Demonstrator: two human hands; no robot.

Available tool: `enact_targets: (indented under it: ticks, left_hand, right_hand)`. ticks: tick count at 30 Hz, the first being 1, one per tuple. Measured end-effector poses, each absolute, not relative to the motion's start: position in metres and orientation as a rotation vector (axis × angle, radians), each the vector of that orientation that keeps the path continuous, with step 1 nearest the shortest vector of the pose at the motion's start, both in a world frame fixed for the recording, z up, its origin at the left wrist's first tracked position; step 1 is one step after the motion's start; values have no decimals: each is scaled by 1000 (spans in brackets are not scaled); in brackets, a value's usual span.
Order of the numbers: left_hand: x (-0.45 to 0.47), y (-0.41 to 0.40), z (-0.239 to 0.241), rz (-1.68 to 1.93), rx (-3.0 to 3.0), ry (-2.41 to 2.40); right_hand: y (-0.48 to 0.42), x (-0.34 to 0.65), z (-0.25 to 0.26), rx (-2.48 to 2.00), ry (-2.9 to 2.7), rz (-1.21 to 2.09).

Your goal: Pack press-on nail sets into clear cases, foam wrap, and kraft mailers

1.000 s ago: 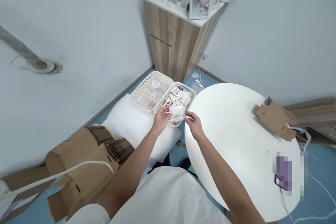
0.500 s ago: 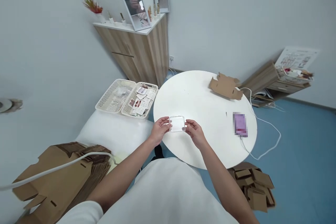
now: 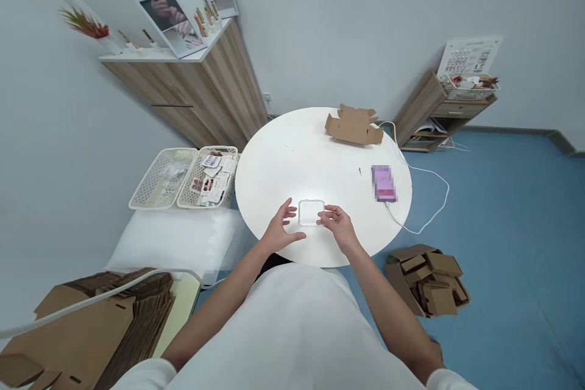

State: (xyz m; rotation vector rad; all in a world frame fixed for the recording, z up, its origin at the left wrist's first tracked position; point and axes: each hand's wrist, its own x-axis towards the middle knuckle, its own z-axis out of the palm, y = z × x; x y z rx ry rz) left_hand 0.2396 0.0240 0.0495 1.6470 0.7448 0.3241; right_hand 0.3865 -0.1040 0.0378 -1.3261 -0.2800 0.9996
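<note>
A small clear plastic case (image 3: 311, 213) with rounded corners is over the near part of the round white table (image 3: 283, 170). My right hand (image 3: 339, 226) grips its right edge between thumb and fingers. My left hand (image 3: 280, 229) is just left of the case, fingers and thumb spread, holding nothing. Toward the table's far edge lies an unfolded brown cardboard box (image 3: 354, 125). A phone (image 3: 384, 184), its screen pixelated purple, lies at the right with a white cable plugged in.
Left of the table, two white baskets (image 3: 183, 195) hold cards and clear packets. Flat cardboard boxes (image 3: 77, 323) are stacked at lower left. A carton of folded boxes (image 3: 427, 280) stands on the floor at right. A wooden cabinet (image 3: 196, 91) is behind.
My left hand has let go of the clear case and opened beside it. My right hand still holds the case. The view has swung to the right.
</note>
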Motion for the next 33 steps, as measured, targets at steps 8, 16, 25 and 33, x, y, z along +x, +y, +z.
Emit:
enact_targets:
  ticks: [8, 16, 25, 33]
  left_hand:
    - [267, 31, 64, 260, 1928, 539]
    - [264, 29, 64, 289, 1946, 540]
    - [257, 28, 64, 261, 1874, 601]
    - [257, 26, 61, 292, 1853, 540]
  right_hand:
    - [-119, 398, 41, -1346, -270, 944]
    - [-124, 400, 38, -1385, -415, 1014]
    - [-125, 418, 49, -1493, -902, 961]
    - [-120, 415, 49, -1453, -975, 1005]
